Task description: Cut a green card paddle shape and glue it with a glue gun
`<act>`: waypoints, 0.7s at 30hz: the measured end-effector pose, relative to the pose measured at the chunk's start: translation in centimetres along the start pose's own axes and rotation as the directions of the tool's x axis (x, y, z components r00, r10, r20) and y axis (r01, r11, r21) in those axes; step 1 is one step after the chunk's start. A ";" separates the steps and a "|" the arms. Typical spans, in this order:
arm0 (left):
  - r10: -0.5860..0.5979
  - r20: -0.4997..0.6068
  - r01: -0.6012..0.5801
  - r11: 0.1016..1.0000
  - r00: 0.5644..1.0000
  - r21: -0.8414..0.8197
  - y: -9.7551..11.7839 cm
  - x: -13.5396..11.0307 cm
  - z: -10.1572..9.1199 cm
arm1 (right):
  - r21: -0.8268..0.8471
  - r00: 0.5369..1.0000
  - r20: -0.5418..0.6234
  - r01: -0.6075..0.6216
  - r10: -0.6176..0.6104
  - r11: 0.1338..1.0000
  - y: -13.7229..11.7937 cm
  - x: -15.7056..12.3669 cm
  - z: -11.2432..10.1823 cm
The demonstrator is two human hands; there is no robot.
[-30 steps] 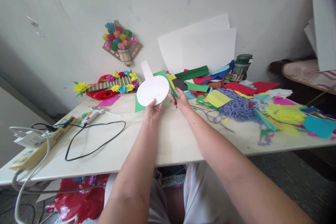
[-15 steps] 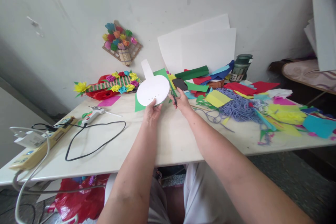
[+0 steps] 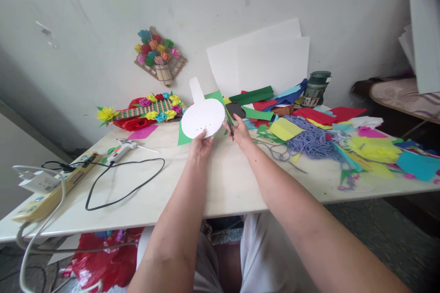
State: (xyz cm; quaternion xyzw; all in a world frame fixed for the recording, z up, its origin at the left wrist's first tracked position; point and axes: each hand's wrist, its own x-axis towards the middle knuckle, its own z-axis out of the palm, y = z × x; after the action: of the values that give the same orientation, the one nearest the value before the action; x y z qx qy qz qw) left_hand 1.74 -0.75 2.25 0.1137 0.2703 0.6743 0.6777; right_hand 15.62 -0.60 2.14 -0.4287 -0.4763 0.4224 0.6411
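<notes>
My left hand pinches the lower edge of a white paddle-shaped card cutout with a green paper sheet behind it, held upright above the white table. My right hand is closed around dark-handled scissors, whose blades meet the right edge of the cutout and green paper. The card has a few small holes near its middle and a tab pointing up.
A pile of coloured paper scraps and blue yarn lies to the right. A glue gun with black cord and a power strip lie left. Paper-flower crafts and white sheets stand by the wall, near a green jar.
Both hands with the cutout and scissors have shifted slightly right and up; the cutout has turned a little.
</notes>
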 end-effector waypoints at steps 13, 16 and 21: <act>0.001 -0.017 0.000 0.999 1.000 0.038 0.6 -0.2 0.0 | 0.012 1.000 0.007 -0.006 0.006 1.000 0.1 0.2 -0.1; 0.009 -0.015 -0.009 0.999 1.000 0.038 0.6 -0.1 0.0 | -0.019 1.000 0.008 -0.012 0.012 1.000 0.1 0.2 -0.1; 0.068 -0.008 -0.068 0.998 0.998 -0.006 0.5 0.1 -0.1 | -0.007 1.000 0.007 -0.024 0.024 1.000 -0.2 0.0 0.1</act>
State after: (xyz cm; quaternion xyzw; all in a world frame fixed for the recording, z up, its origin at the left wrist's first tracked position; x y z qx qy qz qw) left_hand 1.26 -0.64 2.43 0.1180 0.2668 0.6984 0.6536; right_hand 15.59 -0.67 2.35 -0.4349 -0.4748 0.4299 0.6330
